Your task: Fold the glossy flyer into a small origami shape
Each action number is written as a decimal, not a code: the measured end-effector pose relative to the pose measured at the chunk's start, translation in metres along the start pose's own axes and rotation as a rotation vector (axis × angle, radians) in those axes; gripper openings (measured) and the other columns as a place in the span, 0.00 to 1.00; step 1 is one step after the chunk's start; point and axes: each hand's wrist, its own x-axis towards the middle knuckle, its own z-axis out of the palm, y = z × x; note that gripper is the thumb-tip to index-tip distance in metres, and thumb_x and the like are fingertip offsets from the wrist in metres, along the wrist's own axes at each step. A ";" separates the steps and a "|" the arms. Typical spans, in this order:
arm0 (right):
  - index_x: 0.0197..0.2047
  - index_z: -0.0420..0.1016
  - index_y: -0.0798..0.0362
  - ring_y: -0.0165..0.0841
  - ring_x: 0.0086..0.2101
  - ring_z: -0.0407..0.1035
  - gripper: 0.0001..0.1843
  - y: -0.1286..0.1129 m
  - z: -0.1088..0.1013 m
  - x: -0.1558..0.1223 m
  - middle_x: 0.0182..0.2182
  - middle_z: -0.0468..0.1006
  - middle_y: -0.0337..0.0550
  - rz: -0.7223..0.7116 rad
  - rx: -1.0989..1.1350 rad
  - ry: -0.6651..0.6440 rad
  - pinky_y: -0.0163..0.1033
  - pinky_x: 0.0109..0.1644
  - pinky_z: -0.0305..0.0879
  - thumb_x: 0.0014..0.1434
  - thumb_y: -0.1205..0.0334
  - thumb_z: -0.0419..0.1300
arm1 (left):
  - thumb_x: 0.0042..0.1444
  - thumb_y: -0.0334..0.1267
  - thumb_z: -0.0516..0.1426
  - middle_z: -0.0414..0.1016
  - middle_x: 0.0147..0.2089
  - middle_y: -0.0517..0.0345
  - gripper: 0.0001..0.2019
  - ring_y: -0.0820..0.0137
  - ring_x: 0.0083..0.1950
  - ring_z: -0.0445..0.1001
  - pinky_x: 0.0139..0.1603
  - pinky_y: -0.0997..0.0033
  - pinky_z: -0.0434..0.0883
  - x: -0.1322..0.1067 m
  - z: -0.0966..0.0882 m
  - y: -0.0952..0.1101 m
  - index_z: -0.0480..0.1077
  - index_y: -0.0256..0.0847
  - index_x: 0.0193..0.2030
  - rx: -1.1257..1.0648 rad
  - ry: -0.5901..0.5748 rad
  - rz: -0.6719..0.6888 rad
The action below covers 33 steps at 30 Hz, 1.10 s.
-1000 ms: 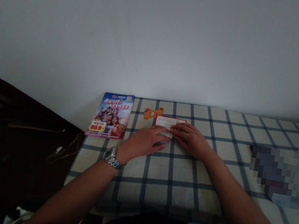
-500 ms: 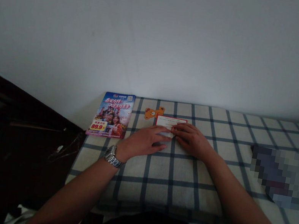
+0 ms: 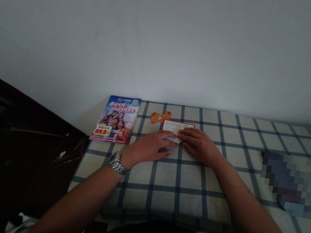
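Observation:
A white card with a red border and lines of small print lies on the checked cloth. My left hand, a metal watch at its wrist, rests palm down with its fingers stretched over the card's near edge. From the other side my right hand lies flat, fingers apart, over the card's right part. The fingertips of both hands meet or nearly meet there. Their fingers hide the card's lower and right parts. An orange teddy-bear cutout lies just beyond the card's upper left corner.
A colourful leaflet marked 89.9 lies at the table's left end. On the right is a dark flat object, partly blurred out by pixels. The checked tablecloth reaches back to a pale wall. Dark floor shows at left.

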 end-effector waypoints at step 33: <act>0.62 0.78 0.47 0.45 0.62 0.71 0.18 0.002 0.004 0.001 0.60 0.80 0.49 -0.051 0.084 0.019 0.61 0.70 0.66 0.71 0.63 0.59 | 0.69 0.44 0.60 0.68 0.69 0.53 0.14 0.57 0.71 0.65 0.72 0.48 0.66 0.003 0.000 0.004 0.74 0.49 0.60 0.049 0.007 0.005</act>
